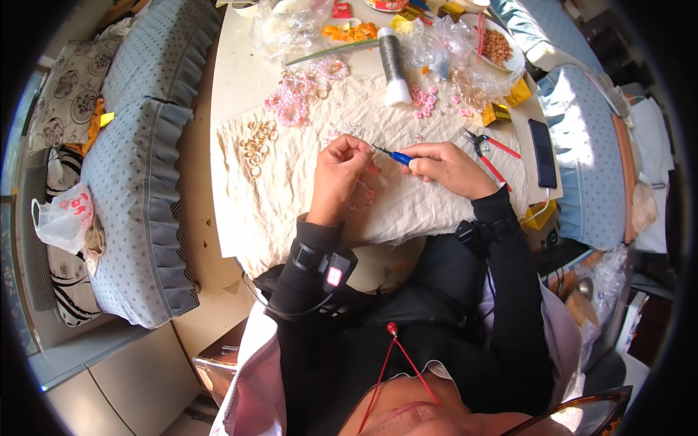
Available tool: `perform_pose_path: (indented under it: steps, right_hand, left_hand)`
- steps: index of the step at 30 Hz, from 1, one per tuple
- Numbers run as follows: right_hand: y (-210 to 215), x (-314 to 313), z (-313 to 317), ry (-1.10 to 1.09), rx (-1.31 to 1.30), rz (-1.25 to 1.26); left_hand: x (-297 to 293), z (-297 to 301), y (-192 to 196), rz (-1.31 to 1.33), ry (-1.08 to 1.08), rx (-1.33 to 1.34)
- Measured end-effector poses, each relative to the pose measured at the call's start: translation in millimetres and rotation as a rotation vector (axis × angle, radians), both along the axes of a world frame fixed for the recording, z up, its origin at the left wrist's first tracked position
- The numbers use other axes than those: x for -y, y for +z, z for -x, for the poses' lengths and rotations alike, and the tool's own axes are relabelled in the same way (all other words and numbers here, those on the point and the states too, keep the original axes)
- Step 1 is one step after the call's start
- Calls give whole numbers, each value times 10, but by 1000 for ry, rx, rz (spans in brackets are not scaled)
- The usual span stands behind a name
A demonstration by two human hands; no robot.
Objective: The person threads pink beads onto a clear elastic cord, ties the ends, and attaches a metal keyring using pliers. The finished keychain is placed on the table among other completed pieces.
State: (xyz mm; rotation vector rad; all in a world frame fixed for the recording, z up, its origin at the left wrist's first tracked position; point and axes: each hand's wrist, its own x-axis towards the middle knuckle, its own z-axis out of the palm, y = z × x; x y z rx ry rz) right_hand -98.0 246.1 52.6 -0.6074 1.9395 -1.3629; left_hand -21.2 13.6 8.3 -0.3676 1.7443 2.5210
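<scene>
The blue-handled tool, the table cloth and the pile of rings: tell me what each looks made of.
Blue-handled tool: dark slim tip, likely metal, in a glossy blue grip, probably plastic or rubber. The right hand holds it.
Cloth: cream, wrinkled, matte, seemingly a woven fabric like cotton or linen.
Rings: pale golden, slightly shiny hoops; metal or coated plastic, hard to tell.
</scene>
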Motion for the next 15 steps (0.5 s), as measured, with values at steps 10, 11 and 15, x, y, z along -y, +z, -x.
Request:
perform_pose_path:
  steps: [10, 11, 15]
  right_hand:
    - [-4, -11, 8, 19, 6, 1]
    - [-21, -4, -6, 14, -31, 19]
    - [-99, 29, -55, -29, -108, 43]
  left_hand:
    - [7, 4, 12, 6, -10, 4]
    - [9, 2, 20, 3, -12, 13]
    - [8, -6, 43, -8, -9, 24]
